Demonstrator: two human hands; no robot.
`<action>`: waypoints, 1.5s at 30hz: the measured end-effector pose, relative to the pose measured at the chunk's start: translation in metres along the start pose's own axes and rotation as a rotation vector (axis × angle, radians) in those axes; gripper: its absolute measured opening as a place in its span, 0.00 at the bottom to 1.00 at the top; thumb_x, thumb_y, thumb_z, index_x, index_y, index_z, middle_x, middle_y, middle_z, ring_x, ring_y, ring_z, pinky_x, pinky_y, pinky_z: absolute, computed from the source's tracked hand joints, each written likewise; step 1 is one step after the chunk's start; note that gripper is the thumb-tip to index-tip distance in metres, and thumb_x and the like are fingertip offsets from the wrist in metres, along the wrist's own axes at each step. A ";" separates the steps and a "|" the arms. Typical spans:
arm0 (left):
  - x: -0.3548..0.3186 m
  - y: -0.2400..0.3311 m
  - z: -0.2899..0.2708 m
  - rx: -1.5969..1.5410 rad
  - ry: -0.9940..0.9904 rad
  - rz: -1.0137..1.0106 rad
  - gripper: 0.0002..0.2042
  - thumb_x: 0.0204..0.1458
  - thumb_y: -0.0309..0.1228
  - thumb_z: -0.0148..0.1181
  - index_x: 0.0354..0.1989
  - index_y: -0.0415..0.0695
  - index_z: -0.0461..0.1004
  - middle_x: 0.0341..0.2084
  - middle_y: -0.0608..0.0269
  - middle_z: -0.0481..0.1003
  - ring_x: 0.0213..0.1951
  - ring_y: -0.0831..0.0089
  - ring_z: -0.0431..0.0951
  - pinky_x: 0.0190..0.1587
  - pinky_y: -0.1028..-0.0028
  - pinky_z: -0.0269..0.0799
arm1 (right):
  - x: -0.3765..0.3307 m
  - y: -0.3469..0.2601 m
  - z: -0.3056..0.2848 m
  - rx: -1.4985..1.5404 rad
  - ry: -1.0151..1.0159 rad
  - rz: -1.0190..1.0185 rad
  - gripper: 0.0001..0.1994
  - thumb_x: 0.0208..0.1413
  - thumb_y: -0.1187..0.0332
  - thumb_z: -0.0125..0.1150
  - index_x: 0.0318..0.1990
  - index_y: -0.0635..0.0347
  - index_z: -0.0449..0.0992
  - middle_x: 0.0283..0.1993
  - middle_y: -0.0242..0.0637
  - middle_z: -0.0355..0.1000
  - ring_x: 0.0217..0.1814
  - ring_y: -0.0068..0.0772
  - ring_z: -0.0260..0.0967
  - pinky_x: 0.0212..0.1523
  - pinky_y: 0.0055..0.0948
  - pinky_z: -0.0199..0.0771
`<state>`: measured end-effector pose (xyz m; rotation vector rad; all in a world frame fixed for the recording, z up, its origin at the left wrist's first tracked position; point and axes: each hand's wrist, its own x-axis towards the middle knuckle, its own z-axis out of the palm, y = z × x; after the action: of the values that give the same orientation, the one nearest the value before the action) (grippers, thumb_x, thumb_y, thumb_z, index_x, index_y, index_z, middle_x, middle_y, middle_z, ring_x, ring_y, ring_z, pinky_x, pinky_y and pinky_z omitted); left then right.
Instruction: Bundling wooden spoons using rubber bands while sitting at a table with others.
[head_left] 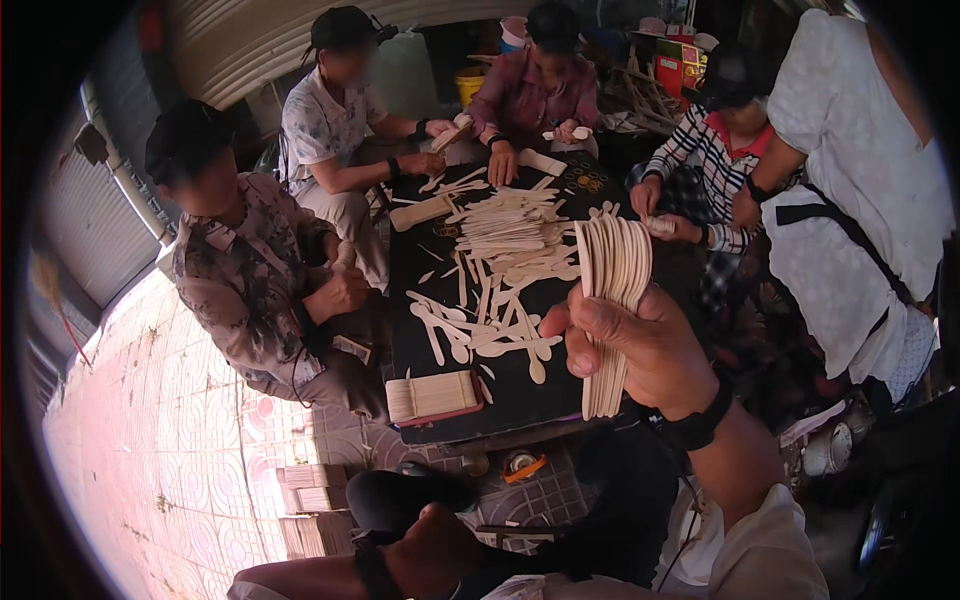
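wooden spoons, a fanned stack of them, sit clamped in my right hand above the near edge of the black table, thumb and fingers closed narrow around the handles; my left hand rests low by my knee, curled, and i cannot tell whether it holds anything. i judge the fan could splay and slip out sideways if my pinch loosens, since only the lower ends are gripped. beyond lie the loose spoons heaped on the table, a bundled stack at its near corner, and four other people seated around it.
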<state>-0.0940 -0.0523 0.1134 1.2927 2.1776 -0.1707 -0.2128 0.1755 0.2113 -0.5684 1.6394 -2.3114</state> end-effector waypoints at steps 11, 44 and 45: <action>0.185 -0.177 -0.062 -1.185 0.823 -0.037 0.07 0.48 0.25 0.53 0.35 0.37 0.71 0.28 0.62 0.73 0.33 0.78 0.72 0.37 0.76 0.67 | 0.028 0.099 -0.152 0.374 0.374 -0.071 0.08 0.55 0.65 0.55 0.35 0.59 0.69 0.34 0.45 0.72 0.22 0.20 0.61 0.25 0.22 0.65; 0.307 -0.205 -0.060 -0.130 0.976 -0.564 0.02 0.43 0.26 0.53 0.23 0.43 0.67 0.28 0.56 0.66 0.34 0.57 0.66 0.36 0.61 0.61 | 0.009 0.171 -0.236 0.665 0.425 0.148 0.11 0.54 0.64 0.56 0.35 0.63 0.70 0.34 0.41 0.72 0.22 0.22 0.60 0.25 0.25 0.65; 0.305 -0.203 -0.063 -0.113 1.009 -0.558 0.01 0.43 0.25 0.53 0.24 0.43 0.68 0.27 0.57 0.67 0.33 0.57 0.67 0.36 0.61 0.62 | 0.009 0.169 -0.237 0.667 0.446 0.140 0.11 0.54 0.64 0.56 0.35 0.63 0.70 0.33 0.42 0.72 0.22 0.22 0.60 0.25 0.25 0.65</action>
<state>-0.3971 0.0993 -0.0401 0.7076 3.2976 0.4933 -0.3307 0.3148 -0.0153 0.2113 0.8816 -2.7764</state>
